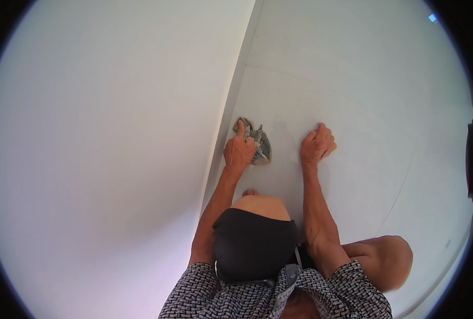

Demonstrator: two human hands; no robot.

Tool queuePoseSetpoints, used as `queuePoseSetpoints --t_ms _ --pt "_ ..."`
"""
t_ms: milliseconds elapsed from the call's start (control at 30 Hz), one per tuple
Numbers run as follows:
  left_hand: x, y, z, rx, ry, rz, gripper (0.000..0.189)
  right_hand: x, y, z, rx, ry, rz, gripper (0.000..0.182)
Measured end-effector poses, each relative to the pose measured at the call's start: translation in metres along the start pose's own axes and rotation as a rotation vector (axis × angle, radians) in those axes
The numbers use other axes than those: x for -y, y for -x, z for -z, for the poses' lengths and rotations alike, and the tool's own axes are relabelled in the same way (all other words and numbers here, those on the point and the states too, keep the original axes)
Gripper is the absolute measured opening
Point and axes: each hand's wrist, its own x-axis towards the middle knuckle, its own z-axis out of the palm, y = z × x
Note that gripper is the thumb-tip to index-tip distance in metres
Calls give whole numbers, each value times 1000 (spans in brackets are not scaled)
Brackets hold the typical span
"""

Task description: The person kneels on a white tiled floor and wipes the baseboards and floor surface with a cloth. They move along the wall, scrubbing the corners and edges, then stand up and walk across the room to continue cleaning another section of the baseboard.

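A crumpled, stained grey cloth rag (263, 145) lies on the pale tiled floor close to the skirting. My left hand (239, 151) is on it, the index finger stretched out and pressing a folded corner of the cloth. The other fingers are curled, with part of the rag bunched beside them. To the right, my right hand (318, 144) is closed in a fist, at or just over the floor. Nothing shows in it, though its palm side is hidden.
A white wall (121, 119) rises along the left, with a skirting board (231, 89) at its foot. My knee in dark shorts (256, 243) is in front of me, and my other bare knee (391, 259) juts right. A dark object (471, 159) stands at the far right edge.
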Motion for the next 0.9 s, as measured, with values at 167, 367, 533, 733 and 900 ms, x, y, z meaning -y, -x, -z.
queuePoseSetpoints --t_ms 167,367,533,733,900 --pt "-42 -22 75 -65 -22 -137 66 42 2 72 -60 3 -16 26" --pt "23 20 -5 46 -39 -37 69 -1 61 22 26 -9 23 27" --pt "22 54 30 62 -49 104 70 75 -18 -22 122 -84 72 26" --pt "-13 38 72 24 -126 2 69 107 -57 11 86 -58 45 26" --pt "-24 -1 82 -43 -156 -84 67 108 -37 32 44 -11 26 26"
